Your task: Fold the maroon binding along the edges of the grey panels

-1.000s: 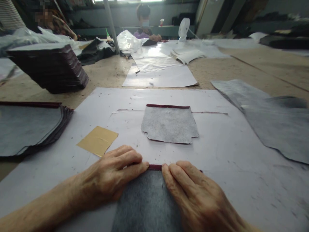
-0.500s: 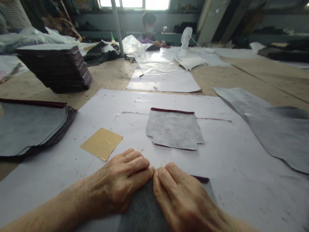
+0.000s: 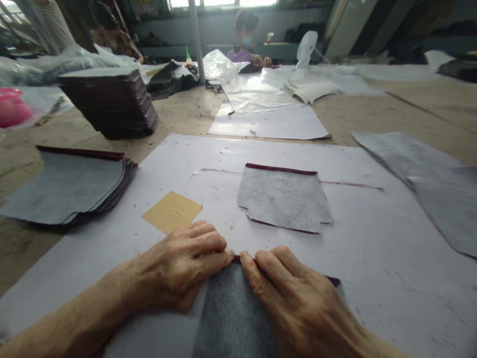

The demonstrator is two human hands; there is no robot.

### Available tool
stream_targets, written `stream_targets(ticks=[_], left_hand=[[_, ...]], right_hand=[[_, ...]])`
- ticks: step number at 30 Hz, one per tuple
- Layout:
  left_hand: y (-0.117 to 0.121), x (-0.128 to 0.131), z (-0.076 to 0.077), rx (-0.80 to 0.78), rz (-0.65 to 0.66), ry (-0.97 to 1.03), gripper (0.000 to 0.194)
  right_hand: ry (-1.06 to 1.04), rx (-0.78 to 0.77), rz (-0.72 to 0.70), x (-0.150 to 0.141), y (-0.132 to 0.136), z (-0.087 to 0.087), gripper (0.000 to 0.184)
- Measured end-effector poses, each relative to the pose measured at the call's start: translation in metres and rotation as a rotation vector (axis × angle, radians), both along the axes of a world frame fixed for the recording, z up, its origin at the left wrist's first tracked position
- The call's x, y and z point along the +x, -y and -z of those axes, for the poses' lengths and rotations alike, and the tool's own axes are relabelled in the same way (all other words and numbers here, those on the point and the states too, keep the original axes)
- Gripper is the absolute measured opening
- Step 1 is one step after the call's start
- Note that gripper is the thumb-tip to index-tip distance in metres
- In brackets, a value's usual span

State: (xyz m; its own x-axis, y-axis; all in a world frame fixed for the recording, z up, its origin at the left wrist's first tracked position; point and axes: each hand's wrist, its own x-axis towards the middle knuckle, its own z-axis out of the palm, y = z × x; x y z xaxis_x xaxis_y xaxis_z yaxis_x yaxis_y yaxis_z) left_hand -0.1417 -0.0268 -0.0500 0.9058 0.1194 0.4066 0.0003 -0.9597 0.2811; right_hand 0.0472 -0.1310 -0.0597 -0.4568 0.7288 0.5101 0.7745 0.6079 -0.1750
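Observation:
A grey fabric piece (image 3: pixel 234 313) with a folded dark red edge lies at the near side of the white sheet, partly covered by my hands. My left hand (image 3: pixel 182 263) is closed on the top edge near its left end, thumb and fingers together. Just right of it, my right hand (image 3: pixel 294 293) pinches the same edge, and a short bit of red fold shows between the two thumbs. Beyond my hands lies a similar flat grey piece (image 3: pixel 285 199) with a red strip along its far edge. A tan square (image 3: pixel 173 211) rests just past my left hand.
A white sheet (image 3: pixel 179 164) covers the near table. Stacked grey pieces (image 3: pixel 70 184) lie at left, a tall dark stack (image 3: pixel 108 104) behind them. Grey sheets (image 3: pixel 436 194) lie at right. Farther off are a pole (image 3: pixel 197 44), a white fan (image 3: pixel 307 47) and a seated person (image 3: pixel 246 44).
My right hand has slid a little to the right along the edge, opening a gap that shows the red fold. The view has turned left, bringing a pink object in.

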Motion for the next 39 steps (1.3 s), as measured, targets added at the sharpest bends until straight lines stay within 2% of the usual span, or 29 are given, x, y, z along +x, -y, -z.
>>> stream_targets(ticks=[5, 9, 11, 14, 16, 19, 22, 28, 33, 36, 39], left_hand=[[-0.005, 0.001, 0.002, 0.010, 0.020, 0.001, 0.025], [-0.005, -0.006, -0.005, -0.042, -0.022, 0.066, 0.035], [0.002, -0.011, -0.011, -0.104, -0.102, 0.124, 0.037], [0.025, -0.014, -0.016, -0.160, -0.195, 0.026, 0.027], [0.040, -0.013, -0.015, -0.136, -0.247, -0.036, 0.022], [0.054, -0.012, -0.009, -0.042, -0.306, 0.011, 0.026], [0.055, -0.014, -0.004, -0.014, -0.301, 0.029, 0.033], [0.053, -0.017, 0.004, 0.015, -0.281, 0.109, 0.034], [0.054, -0.018, -0.001, -0.013, -0.286, 0.040, 0.036], [0.055, -0.018, -0.003, -0.048, -0.298, 0.006, 0.038], [0.057, -0.020, -0.002, -0.063, -0.321, -0.024, 0.035]], right_hand=[[0.070, -0.137, 0.001, 0.002, -0.002, -0.002, 0.041], [0.108, -0.232, 0.016, 0.002, -0.002, -0.002, 0.045], [0.114, -0.223, 0.012, 0.002, -0.003, -0.002, 0.048], [0.108, -0.225, 0.015, 0.001, -0.006, -0.003, 0.051], [0.106, -0.248, 0.015, 0.001, -0.008, -0.005, 0.052], [0.103, -0.275, 0.011, 0.000, -0.010, -0.006, 0.054], [0.120, -0.270, 0.024, -0.001, -0.010, -0.006, 0.057], [0.220, -0.287, 0.048, -0.006, -0.012, -0.007, 0.063], [0.300, -0.266, 0.088, -0.010, -0.010, -0.006, 0.071], [0.239, -0.303, 0.088, -0.008, -0.011, -0.008, 0.071], [0.022, -0.363, 0.061, -0.001, -0.013, -0.013, 0.065]])
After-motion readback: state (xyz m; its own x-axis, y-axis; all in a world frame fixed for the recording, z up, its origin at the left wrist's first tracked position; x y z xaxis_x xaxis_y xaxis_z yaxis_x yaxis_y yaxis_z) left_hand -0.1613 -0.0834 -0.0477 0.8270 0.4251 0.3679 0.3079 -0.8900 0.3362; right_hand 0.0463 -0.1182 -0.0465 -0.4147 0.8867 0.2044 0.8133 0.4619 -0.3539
